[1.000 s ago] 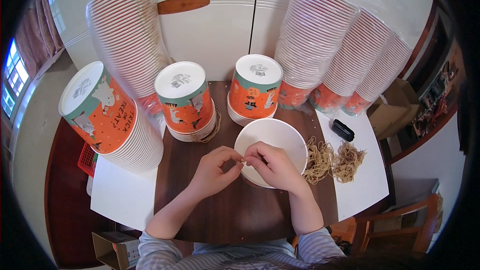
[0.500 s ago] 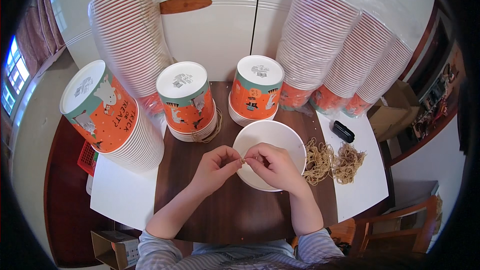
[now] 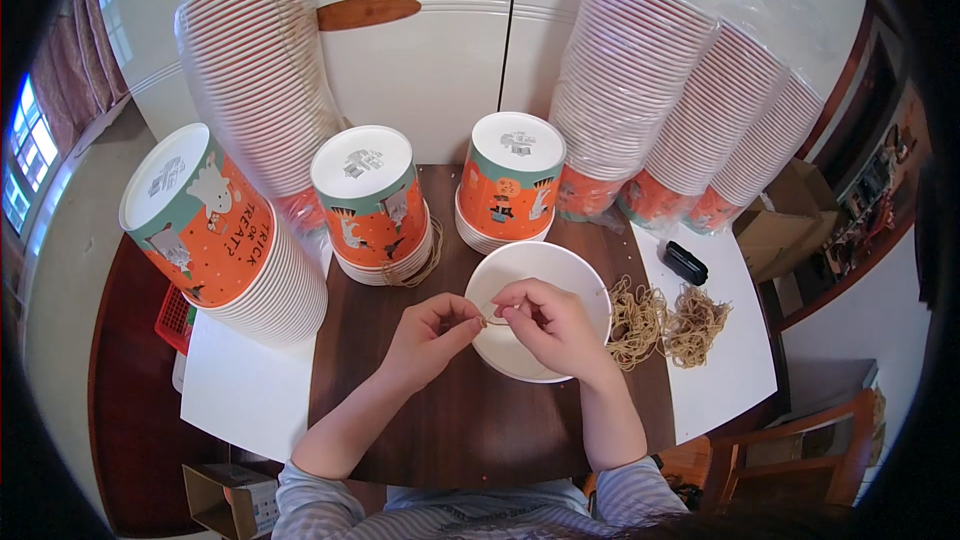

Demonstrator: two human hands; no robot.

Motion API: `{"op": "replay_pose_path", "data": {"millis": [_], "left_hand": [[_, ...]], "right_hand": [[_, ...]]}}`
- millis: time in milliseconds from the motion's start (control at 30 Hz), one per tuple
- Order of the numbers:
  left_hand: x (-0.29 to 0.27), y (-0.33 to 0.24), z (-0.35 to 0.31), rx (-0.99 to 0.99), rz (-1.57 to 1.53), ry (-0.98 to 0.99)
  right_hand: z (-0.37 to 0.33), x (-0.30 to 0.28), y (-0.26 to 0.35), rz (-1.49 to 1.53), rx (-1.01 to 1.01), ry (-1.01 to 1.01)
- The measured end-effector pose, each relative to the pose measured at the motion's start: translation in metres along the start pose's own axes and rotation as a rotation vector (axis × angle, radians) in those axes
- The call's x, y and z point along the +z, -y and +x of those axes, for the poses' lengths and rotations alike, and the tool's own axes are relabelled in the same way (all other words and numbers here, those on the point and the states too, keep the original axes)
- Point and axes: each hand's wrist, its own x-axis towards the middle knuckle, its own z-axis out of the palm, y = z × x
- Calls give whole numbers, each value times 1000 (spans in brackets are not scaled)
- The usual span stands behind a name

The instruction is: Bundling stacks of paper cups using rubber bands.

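Over the near left part of an open white bucket [image 3: 522,358], the two hands meet almost fingertip to fingertip, with a short tan cord [image 3: 496,322] between them. The left hand [image 3: 425,342] comes in from the lower left, its forearm slanting up and rightward, back of the hand uppermost; its grip is a pinch of thumb and forefinger on the cord. The right hand [image 3: 548,328] reaches in over the bucket, forearm rising steeply and leaning left, wrist bent inward, fingers curled. Its thumb and forefinger are at the cord's other side, but I cannot tell whether that grip is closed on it. Both forearms are bare below striped sleeves [image 3: 640,493], above the brown worktop [image 3: 440,430]. Just right of the bucket lies a tangled cord bundle [image 3: 636,325], with a second bundle [image 3: 697,328] beside it.
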Motion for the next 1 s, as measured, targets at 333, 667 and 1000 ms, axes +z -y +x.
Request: {"op": "replay_pose_path", "data": {"millis": [333, 667, 1000], "left_hand": [[-2, 1, 0, -8, 65, 14], [-2, 1, 2, 10, -37, 10], [0, 1, 0, 17, 0, -13]], "right_hand": [[3, 1, 5, -78, -51, 48], [2, 2, 9, -130, -43, 10], [2, 3, 8, -94, -13, 40]]}}
